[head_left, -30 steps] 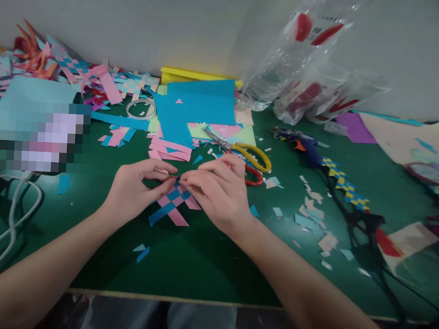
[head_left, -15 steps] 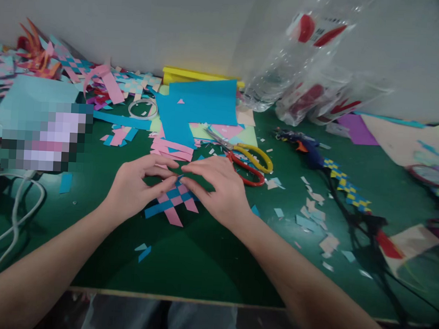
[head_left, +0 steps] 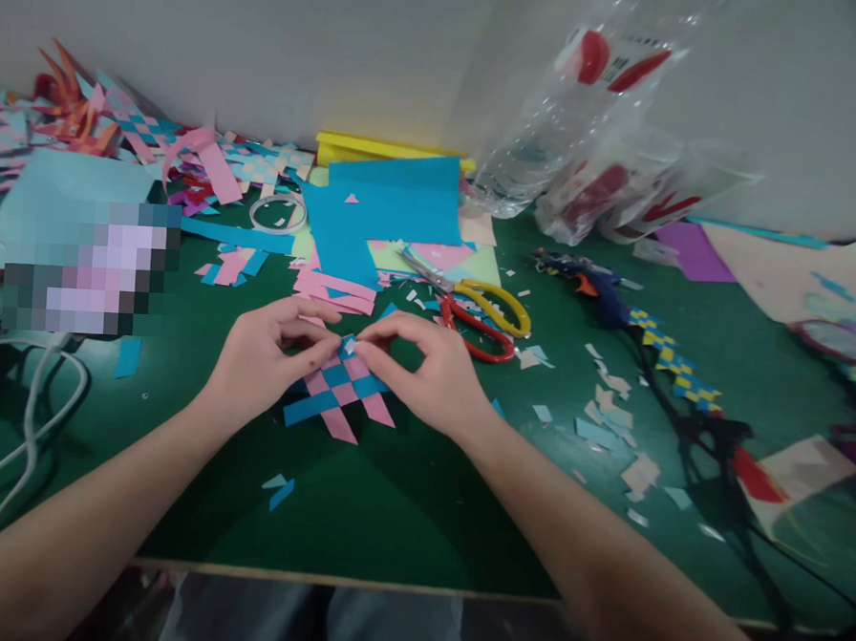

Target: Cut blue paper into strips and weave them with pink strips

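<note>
A small woven piece of blue and pink paper strips (head_left: 337, 385) lies on the green table, its loose strip ends sticking out toward me and to the sides. My left hand (head_left: 272, 355) pinches its far edge from the left, thumb and index finger close together. From the right, my right hand (head_left: 429, 368) pinches the same far edge, fingertips almost meeting those of the left. Between the fingertips a short blue strip end shows with a small whitish patch on it, which I cannot make out.
Scissors (head_left: 482, 312) with red and yellow handles lie just beyond my right hand. Blue paper (head_left: 398, 199), a tape roll (head_left: 279, 213) and pink strips (head_left: 335, 293) are behind the hands. A plastic bottle (head_left: 574, 118) leans right. Paper scraps (head_left: 613, 416) litter the right side.
Both hands have closed into tighter pinches at the far edge of the woven paper. More of the weave shows, and a whitish patch is visible between the fingertips.
</note>
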`<action>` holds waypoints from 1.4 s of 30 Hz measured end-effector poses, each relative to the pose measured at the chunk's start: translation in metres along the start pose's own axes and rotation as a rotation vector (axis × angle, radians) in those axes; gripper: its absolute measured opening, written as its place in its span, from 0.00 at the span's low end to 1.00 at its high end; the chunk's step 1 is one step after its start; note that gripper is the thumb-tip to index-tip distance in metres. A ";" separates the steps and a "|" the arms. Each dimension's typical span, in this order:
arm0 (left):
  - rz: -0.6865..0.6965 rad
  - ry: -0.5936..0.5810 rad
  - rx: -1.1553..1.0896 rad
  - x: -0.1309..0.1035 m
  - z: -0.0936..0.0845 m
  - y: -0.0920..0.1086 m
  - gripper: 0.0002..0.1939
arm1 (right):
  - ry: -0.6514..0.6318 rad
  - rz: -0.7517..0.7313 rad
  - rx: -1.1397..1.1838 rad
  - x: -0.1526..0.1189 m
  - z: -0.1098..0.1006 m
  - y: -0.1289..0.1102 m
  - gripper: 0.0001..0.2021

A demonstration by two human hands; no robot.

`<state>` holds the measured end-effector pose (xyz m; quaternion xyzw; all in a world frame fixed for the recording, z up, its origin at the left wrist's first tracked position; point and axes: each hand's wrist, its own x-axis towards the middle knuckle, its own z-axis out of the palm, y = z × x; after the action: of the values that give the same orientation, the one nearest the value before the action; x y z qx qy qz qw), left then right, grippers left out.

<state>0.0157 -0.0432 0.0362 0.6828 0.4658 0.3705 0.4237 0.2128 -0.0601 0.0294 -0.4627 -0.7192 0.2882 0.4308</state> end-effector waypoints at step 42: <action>-0.056 -0.099 -0.028 0.003 0.000 0.003 0.10 | -0.153 0.144 0.198 0.002 0.001 -0.001 0.06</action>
<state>0.0170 -0.0411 0.0391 0.6812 0.4580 0.3306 0.4658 0.2106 -0.0588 0.0307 -0.4450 -0.6829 0.4225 0.3964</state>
